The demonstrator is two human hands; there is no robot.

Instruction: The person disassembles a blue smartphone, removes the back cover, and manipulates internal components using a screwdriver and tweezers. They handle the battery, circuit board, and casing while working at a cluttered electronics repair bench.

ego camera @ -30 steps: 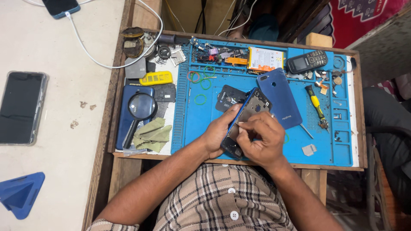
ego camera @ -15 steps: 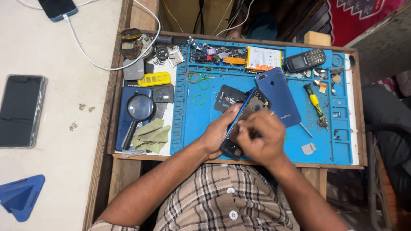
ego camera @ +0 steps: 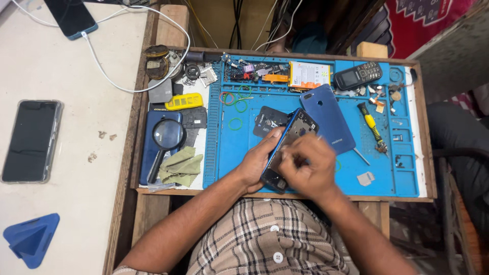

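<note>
The opened phone [ego camera: 291,136] lies tilted over the lower middle of the blue work mat [ego camera: 244,153], with its inner side facing up and its lower end near the front edge of the table [ego camera: 147,203]. The left hand [ego camera: 257,160] has its grip closed around the left edge of this phone, with the fingers along the blue frame. The right hand [ego camera: 305,170] rests on top of the phone and covers its lower half; its fingers are curled together on the inside, but whether they pinch a small tool or part cannot be told, because the hand hides it. Just beside the phone on the right lies a blue back cover [ego camera: 328,119], touching or almost touching it. Under the upper end of the phone there is a black card [ego camera: 267,121]. Farther right on the mat lies a screwdriver with yellow handle [ego camera: 371,126], and near the back edge there are a small black keypad phone [ego camera: 357,75] and a flat battery [ego camera: 309,75]. On the left of the mat a magnifying glass [ego camera: 165,137] lies on a dark blue object, with green cloths [ego camera: 182,165] just beside it. Well apart, on the white surface at the left, a dark smartphone [ego camera: 30,140] lies face up.
</note>
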